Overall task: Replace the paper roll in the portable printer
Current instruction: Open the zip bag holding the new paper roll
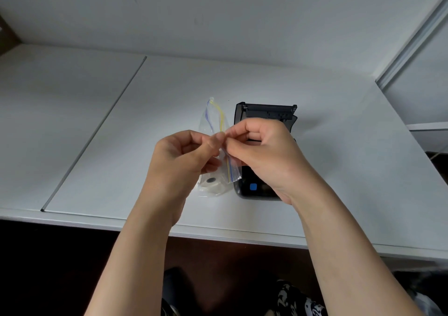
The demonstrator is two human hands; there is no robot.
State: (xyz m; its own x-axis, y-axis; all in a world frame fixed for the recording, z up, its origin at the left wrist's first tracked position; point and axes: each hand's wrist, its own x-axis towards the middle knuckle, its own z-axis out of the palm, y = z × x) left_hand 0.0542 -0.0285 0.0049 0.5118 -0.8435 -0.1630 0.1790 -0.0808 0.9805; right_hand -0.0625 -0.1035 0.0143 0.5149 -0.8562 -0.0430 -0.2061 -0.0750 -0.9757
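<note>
The paper roll [211,182] is white with a dark core hole facing up toward the camera. It sits at the bottom of a clear plastic zip bag [214,121], whose seal shows a yellow and a blue line. The bag is held up above the white desk, its seal edge running roughly upright and its top corner reaching beyond the fingers.

The printer [264,114] is black and lies on the desk just right of the bag. Its lid stands open at the far end, showing a roller bar along the lid's edge. A small blue square button [253,186] marks its near end. The paper bay is mostly hidden, so whether it holds anything is unclear.
</note>
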